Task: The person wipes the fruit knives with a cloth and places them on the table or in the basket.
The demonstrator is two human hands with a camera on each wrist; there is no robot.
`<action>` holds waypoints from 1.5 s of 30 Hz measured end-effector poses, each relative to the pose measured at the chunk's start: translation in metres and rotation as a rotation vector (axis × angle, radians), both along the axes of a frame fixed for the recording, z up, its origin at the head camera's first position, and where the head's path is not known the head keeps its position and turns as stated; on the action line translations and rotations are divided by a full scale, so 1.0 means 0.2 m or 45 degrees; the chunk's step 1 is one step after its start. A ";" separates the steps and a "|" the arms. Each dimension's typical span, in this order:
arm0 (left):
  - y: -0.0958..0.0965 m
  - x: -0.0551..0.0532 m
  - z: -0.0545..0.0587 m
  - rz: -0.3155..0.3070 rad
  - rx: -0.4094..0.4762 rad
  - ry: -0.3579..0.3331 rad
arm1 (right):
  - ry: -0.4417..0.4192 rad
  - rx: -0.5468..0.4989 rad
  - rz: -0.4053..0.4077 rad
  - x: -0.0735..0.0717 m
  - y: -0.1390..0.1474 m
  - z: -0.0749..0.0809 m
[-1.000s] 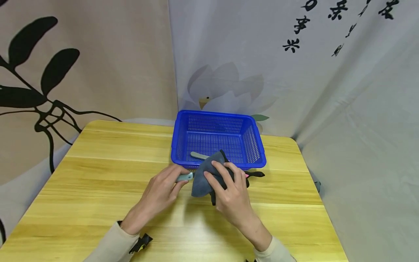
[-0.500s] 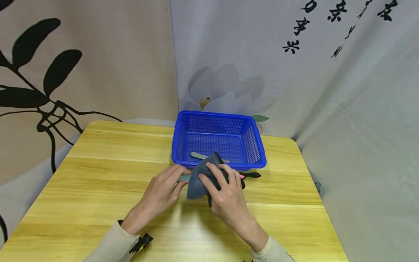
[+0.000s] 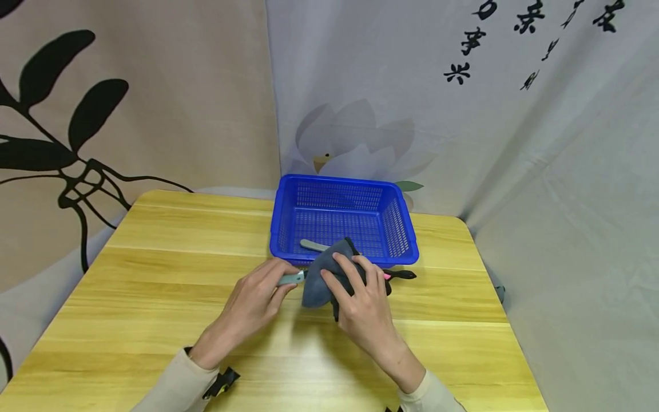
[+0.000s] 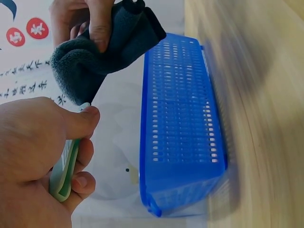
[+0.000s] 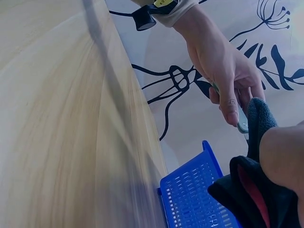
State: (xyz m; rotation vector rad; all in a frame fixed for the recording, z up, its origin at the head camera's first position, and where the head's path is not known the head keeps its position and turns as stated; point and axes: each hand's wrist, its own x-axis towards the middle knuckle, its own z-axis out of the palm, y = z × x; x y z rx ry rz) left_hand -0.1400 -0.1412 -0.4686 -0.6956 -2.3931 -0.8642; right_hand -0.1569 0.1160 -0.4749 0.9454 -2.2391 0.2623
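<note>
My left hand pinches the pale green-blue handle of a slim utensil. The handle's rounded end shows below the thumb in the left wrist view. A dark blue-grey cloth is folded around the utensil's other end, hiding its kind. My right hand grips this cloth from above, fingers bent over it. Pink-red lining shows inside a fold in the right wrist view. A black pointed piece sticks out at the cloth's right side, beside a bit of pink. Both hands are held above the table, in front of the basket.
A blue plastic basket with mesh walls stands at the back of the wooden table. Inside lies a utensil with a pale grey-green handle, partly covered by the cloth. Printed curtains hang behind the table.
My right hand slid the cloth left along the utensil toward my left fingers, then back right, baring the handle's end again. The left hand stayed nearly still.
</note>
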 end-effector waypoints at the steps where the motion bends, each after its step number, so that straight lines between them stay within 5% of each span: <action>1: 0.00 0.00 0.00 0.001 0.002 -0.003 | -0.001 -0.006 0.001 0.00 0.00 0.00; 45: -0.06 0.00 -0.01 0.034 0.065 -0.052 | -0.035 -0.080 -0.081 -0.09 0.08 -0.01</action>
